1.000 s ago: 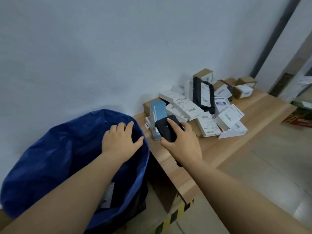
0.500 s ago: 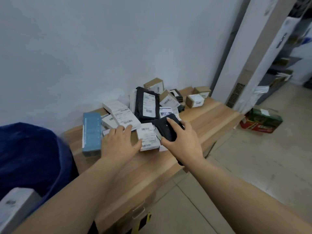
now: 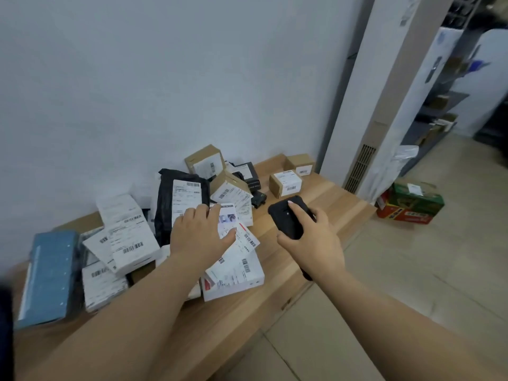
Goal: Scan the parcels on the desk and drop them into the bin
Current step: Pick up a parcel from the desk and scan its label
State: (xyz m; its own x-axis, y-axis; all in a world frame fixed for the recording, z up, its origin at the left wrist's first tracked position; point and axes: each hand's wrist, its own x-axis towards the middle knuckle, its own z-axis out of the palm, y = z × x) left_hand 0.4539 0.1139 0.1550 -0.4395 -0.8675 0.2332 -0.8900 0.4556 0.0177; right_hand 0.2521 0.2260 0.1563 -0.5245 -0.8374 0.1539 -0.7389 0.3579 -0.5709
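parcels (image 3: 176, 232) lie heaped on the wooden desk (image 3: 324, 204), piled against the pale wall. taking the black poly bag (image 3: 167, 204) with its white label as the landmark: it stands near the middle of the heap, leaning toward the wall. a brown carton (image 3: 204, 160) sits just behind it to the right, and a second small brown carton (image 3: 284, 182) stands well to its right, apart from the heap. white boxes with barcodes (image 3: 129, 237) lie overlapping to the left of the bag, and beyond them, furthest left, rests a blue box (image 3: 48, 276). in front of the bag and a little right lies a larger white box (image 3: 236, 276) near the desk's front edge.

left hand (image 3: 199, 237) reaches over the heap just in front of the bag, fingers straight and spread, fingertips over a small white parcel (image 3: 229, 218) just right of the bag; whether they touch it i cannot tell. right hand (image 3: 310, 240) is well to the right of the bag, above bare desk, its fingers wrapped round a black handheld scanner (image 3: 288, 215) with the forefinger laid along the top. the two hands are apart.

far right of the bag, on the tiled floor past the desk's end, sits a red and green carton (image 3: 409, 207) beside a tall white unit (image 3: 384, 105).
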